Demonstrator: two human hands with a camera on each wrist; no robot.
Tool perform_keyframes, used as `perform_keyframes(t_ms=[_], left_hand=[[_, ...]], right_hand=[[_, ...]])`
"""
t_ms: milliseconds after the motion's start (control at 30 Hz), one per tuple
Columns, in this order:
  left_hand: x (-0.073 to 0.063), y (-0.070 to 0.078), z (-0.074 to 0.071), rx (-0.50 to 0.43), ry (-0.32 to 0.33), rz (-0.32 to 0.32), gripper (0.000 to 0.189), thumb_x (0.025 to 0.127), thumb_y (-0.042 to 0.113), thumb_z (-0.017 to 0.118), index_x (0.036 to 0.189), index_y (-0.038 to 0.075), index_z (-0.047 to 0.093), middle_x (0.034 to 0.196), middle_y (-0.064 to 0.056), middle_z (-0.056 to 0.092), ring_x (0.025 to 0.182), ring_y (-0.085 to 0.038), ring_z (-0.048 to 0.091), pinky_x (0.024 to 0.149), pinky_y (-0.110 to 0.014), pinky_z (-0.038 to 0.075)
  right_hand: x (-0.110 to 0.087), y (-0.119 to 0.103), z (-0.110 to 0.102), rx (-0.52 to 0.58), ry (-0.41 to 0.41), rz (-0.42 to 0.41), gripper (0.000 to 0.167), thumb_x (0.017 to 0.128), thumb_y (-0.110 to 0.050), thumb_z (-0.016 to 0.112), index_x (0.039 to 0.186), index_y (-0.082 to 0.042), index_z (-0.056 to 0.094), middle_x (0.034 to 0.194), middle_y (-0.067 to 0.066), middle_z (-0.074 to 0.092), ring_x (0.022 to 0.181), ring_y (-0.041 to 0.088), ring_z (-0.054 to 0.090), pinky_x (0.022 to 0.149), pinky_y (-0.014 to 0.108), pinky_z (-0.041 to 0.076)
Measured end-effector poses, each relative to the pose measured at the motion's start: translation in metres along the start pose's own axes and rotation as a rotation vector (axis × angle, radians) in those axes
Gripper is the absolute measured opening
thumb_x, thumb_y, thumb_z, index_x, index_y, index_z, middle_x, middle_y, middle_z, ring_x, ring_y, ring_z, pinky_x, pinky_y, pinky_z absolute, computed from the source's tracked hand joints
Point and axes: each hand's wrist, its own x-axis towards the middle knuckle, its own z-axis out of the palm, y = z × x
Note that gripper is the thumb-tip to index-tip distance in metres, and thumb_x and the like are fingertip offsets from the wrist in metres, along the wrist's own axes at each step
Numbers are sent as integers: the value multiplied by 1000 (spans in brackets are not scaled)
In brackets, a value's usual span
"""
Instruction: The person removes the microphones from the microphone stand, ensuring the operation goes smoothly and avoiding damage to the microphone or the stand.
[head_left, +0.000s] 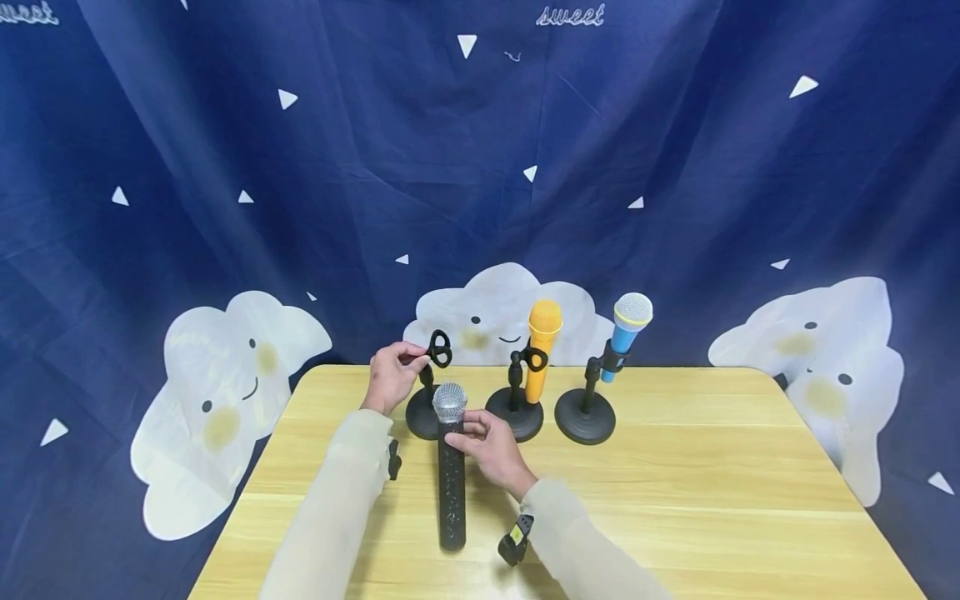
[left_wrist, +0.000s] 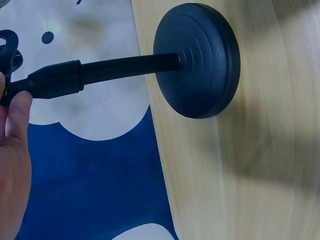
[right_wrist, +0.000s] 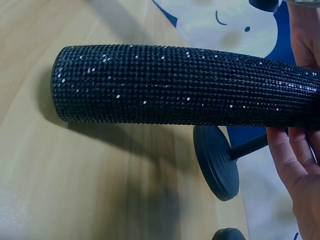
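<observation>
My right hand [head_left: 495, 450] grips a black microphone [head_left: 452, 492] with a silver mesh head, just below that head. In the right wrist view the handle [right_wrist: 175, 85] is covered in small sparkling studs, and its lower end hangs over the table. At the left stand, my left hand [head_left: 392, 377] pinches the joint under the black clip [head_left: 440, 348]. The left wrist view shows this stand's pole [left_wrist: 125, 68] and round base [left_wrist: 200, 60], with thumb and fingers at the clip's joint. No microphone sits in that clip.
An orange microphone [head_left: 545, 329] is in the middle stand's clip, its round base [head_left: 525, 421] on the wooden table [head_left: 675, 500]. A blue microphone [head_left: 624, 337] with a white head leans in the right stand [head_left: 585, 417]. Behind the table hangs a dark blue curtain [head_left: 480, 125].
</observation>
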Motion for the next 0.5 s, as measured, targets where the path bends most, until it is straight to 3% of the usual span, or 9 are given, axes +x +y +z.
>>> perform_keyframes(t_ms=[400,500], left_hand=[[0,1,0,14,4,-13,9,88,4,76,96,1,77,97,-15,74,90,-27,71,83,-40,56],[-1,1,1,4,4,-16,9,87,4,77,96,0,77,98,-16,74,91,-28,71,84,-40,57]], right_hand=[[1,4,1,32,16,-7,36,89,0,73,118,13,55,107,29,69,96,31,70,77,21,55],[4,13,2,25,22,-4,36,89,0,73,117,14,55,106,28,68,98,34,68,77,21,55]])
